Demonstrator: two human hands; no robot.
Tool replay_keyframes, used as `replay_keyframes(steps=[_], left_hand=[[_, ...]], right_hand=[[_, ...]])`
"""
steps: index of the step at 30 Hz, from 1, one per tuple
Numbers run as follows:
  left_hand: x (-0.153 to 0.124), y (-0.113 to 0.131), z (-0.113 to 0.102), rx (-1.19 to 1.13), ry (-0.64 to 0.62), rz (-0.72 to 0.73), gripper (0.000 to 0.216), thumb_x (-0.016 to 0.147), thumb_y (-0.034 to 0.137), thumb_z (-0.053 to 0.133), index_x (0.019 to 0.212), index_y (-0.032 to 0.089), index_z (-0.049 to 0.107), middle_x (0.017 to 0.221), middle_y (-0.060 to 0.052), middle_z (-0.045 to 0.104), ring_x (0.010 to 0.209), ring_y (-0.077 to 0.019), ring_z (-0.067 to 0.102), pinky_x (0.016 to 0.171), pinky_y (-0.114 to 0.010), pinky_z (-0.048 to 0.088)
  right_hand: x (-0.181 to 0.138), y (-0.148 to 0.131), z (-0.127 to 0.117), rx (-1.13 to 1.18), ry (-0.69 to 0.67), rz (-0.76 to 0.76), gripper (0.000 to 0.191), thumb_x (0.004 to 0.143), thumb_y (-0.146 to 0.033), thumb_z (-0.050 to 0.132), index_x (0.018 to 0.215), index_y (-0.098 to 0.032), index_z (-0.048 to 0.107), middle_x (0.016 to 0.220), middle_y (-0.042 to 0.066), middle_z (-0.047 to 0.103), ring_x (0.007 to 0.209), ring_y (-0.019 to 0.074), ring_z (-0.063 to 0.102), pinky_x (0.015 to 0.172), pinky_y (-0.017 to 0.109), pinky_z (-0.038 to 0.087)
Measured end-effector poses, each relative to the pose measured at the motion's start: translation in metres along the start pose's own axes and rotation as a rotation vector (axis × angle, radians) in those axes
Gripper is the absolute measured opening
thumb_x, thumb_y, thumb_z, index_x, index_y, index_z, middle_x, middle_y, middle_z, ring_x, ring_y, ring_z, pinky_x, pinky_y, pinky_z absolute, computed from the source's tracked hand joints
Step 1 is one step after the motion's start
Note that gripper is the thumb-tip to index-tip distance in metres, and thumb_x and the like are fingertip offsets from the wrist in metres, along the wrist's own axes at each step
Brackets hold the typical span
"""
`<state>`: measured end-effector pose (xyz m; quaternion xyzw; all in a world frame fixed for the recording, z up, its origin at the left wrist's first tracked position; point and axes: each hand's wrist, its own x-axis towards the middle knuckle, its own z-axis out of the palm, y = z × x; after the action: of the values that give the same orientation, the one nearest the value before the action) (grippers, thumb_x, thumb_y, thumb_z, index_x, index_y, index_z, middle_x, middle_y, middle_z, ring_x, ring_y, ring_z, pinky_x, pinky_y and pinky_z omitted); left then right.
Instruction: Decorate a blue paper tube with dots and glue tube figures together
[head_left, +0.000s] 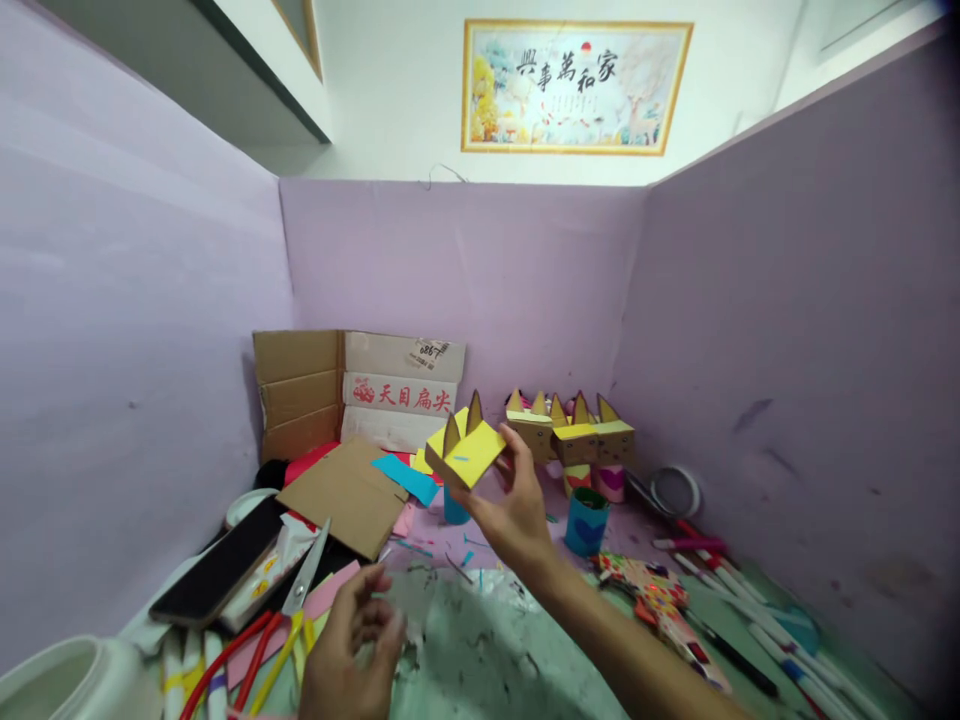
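Note:
My right hand [514, 500] is shut on a small cardboard box [469, 455] with yellow paper on its face and pointed brown ears, held up above the table. A short blue mark shows on the yellow paper. Beneath the box stands a blue cylinder [455, 505], partly hidden. Low in front, my left hand [356, 640] is loosely curled, thumb apart from the fingers, and I see nothing in it. Scissors [307, 570] with red handles lie just beyond it. To the right of my right hand stands a blue paper-wrapped cup [586, 520] with a dark blue heart shape.
Several similar eared boxes [577, 435] stand at the back right. A flat cardboard sheet [349, 495], blue paper strip [405, 478] and phone [217, 560] lie left. Markers [765, 610], a tape roll [675, 492] and a black pen-like tool [739, 660] lie right. Purple panels surround the table.

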<state>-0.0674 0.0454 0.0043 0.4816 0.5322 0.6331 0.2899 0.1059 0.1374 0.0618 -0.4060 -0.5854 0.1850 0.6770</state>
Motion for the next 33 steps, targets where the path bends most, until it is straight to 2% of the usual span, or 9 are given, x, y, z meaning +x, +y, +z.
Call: replay_keyframes(steps=[5, 8, 15, 17, 20, 21, 23, 28, 33], left_hand=[[0.004, 0.032, 0.022, -0.391, -0.314, -0.217, 0.082, 0.058, 0.045, 0.083, 0.131, 0.022, 0.054, 0.134, -0.018, 0.056, 0.113, -0.0341, 0.061, 0.088, -0.04, 0.052], [0.001, 0.047, 0.036, -0.58, -0.527, -0.241, 0.094, 0.052, 0.043, 0.086, 0.136, 0.022, 0.051, 0.131, -0.017, 0.061, 0.121, -0.04, 0.055, 0.094, -0.045, 0.048], [-0.014, 0.045, 0.043, -0.663, -0.521, -0.355, 0.088, 0.049, 0.036, 0.087, 0.13, 0.02, 0.059, 0.114, -0.014, 0.071, 0.113, -0.0415, 0.061, 0.092, -0.046, 0.051], [-0.013, 0.036, 0.037, -0.654, -0.471, -0.434, 0.083, 0.05, 0.034, 0.087, 0.127, 0.018, 0.061, 0.105, -0.013, 0.074, 0.109, -0.0404, 0.063, 0.091, -0.046, 0.053], [-0.006, 0.021, 0.028, -0.649, -0.336, -0.535, 0.082, 0.051, 0.028, 0.087, 0.128, 0.02, 0.06, 0.097, -0.009, 0.076, 0.105, -0.0365, 0.066, 0.089, -0.042, 0.056], [-0.003, 0.017, 0.026, -0.649, -0.298, -0.561, 0.082, 0.052, 0.025, 0.086, 0.13, 0.022, 0.059, 0.097, -0.008, 0.076, 0.103, -0.0353, 0.067, 0.087, -0.042, 0.057], [0.002, 0.012, 0.024, -0.645, -0.25, -0.601, 0.083, 0.057, 0.022, 0.083, 0.134, 0.025, 0.055, 0.096, -0.007, 0.076, 0.097, -0.0335, 0.069, 0.081, -0.042, 0.06], [0.005, 0.011, 0.027, -0.588, -0.176, -0.623, 0.088, 0.054, 0.017, 0.081, 0.137, 0.025, 0.052, 0.095, -0.007, 0.077, 0.095, -0.0341, 0.07, 0.071, -0.039, 0.062], [0.001, 0.014, 0.029, -0.56, -0.148, -0.689, 0.091, 0.047, 0.018, 0.083, 0.133, 0.024, 0.057, 0.101, -0.008, 0.077, 0.103, -0.0394, 0.067, 0.083, -0.046, 0.06]], right_hand=[[-0.064, -0.03, -0.035, 0.159, -0.072, 0.119, 0.087, 0.059, -0.027, 0.085, 0.133, -0.026, 0.04, 0.14, 0.013, 0.049, 0.122, 0.0308, 0.056, 0.105, 0.047, 0.045], [-0.084, -0.038, -0.044, 0.242, -0.099, 0.231, 0.093, 0.056, -0.026, 0.087, 0.135, -0.028, 0.038, 0.137, 0.012, 0.052, 0.121, 0.0312, 0.057, 0.101, 0.047, 0.049], [-0.095, -0.041, -0.059, 0.23, -0.193, 0.24, 0.095, 0.049, -0.027, 0.089, 0.134, -0.027, 0.047, 0.132, 0.01, 0.059, 0.12, 0.0315, 0.058, 0.1, 0.045, 0.049], [-0.081, -0.038, -0.077, 0.086, -0.201, 0.105, 0.084, 0.053, -0.033, 0.088, 0.129, -0.024, 0.054, 0.13, 0.011, 0.061, 0.12, 0.0316, 0.057, 0.103, 0.046, 0.046], [-0.035, -0.027, -0.122, -0.238, -0.083, -0.075, 0.029, 0.08, -0.035, 0.066, 0.105, -0.022, 0.067, 0.112, 0.009, 0.069, 0.109, 0.0264, 0.062, 0.098, 0.042, 0.047], [-0.016, -0.022, -0.139, -0.388, -0.021, -0.073, 0.02, 0.085, -0.032, 0.06, 0.099, -0.021, 0.069, 0.105, 0.009, 0.071, 0.103, 0.0249, 0.064, 0.094, 0.041, 0.049], [0.024, -0.01, -0.171, -0.761, 0.052, -0.039, 0.019, 0.086, -0.024, 0.054, 0.096, -0.02, 0.07, 0.1, 0.008, 0.072, 0.097, 0.0241, 0.066, 0.09, 0.04, 0.05], [0.094, 0.023, -0.212, -0.989, -0.094, 0.005, 0.033, 0.078, -0.004, 0.052, 0.097, -0.02, 0.073, 0.111, 0.007, 0.072, 0.113, 0.0228, 0.06, 0.099, 0.034, 0.045], [0.107, 0.048, -0.22, -1.215, -0.178, 0.221, 0.024, 0.079, -0.023, 0.063, 0.099, -0.016, 0.075, 0.106, 0.015, 0.073, 0.106, 0.0339, 0.065, 0.088, 0.042, 0.049]])
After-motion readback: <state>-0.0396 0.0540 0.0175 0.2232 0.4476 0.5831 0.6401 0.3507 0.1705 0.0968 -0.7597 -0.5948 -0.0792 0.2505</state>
